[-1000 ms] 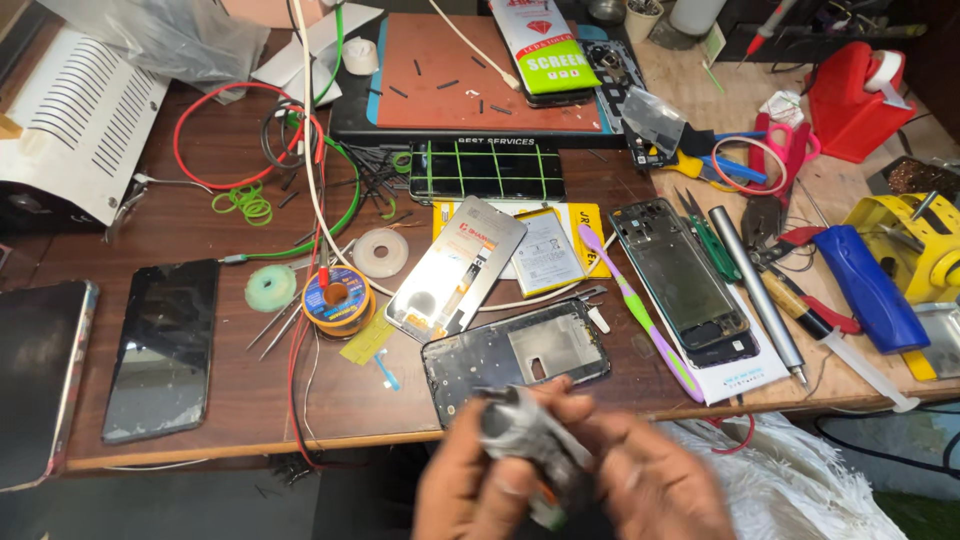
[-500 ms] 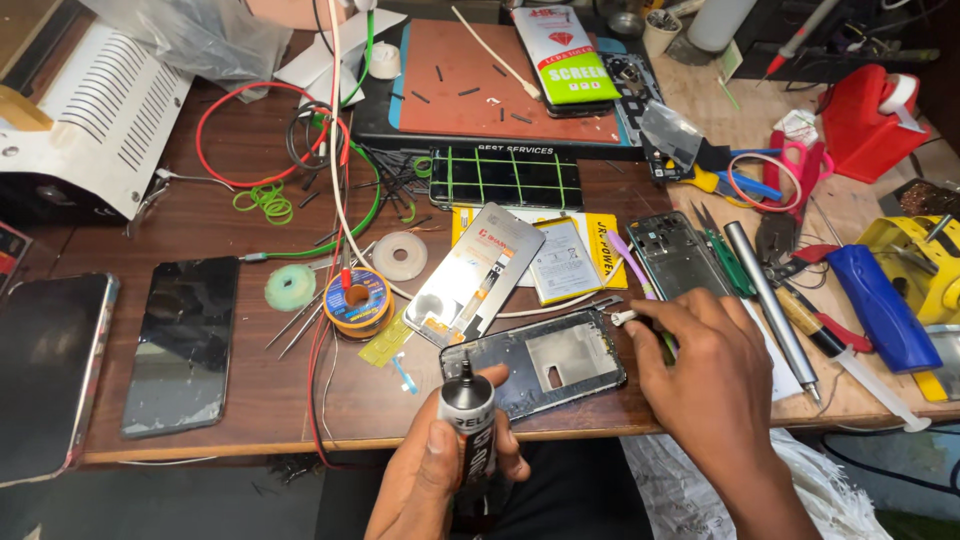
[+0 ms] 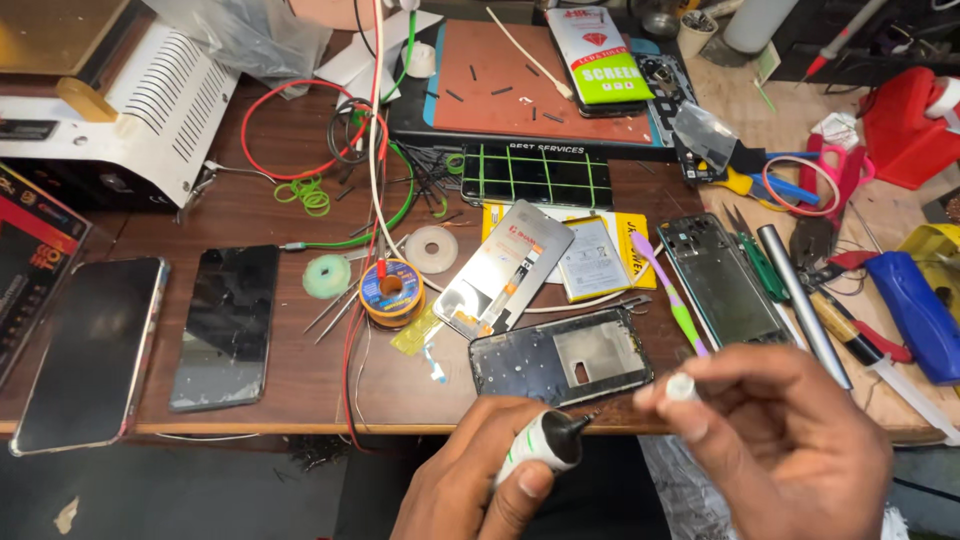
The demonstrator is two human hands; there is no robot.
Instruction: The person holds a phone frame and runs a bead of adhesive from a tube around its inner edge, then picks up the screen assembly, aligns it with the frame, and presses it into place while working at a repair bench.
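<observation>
Two hands low at desk edge | left hand (image 3: 470,490) wrapped round glue tube (image 3: 540,445), nozzle aimed up-right at phone frame (image 3: 560,357), just short of its near edge | right hand (image 3: 790,440) pinching small white cap (image 3: 682,388), probably the tube's, held clear to the right

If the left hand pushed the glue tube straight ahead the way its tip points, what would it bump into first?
Probably the phone frame. The left hand holds the glue tube with its dark nozzle aimed up and to the right, at the frame's near edge on the table. Depth is hard to judge; the tip may be above it.
</observation>
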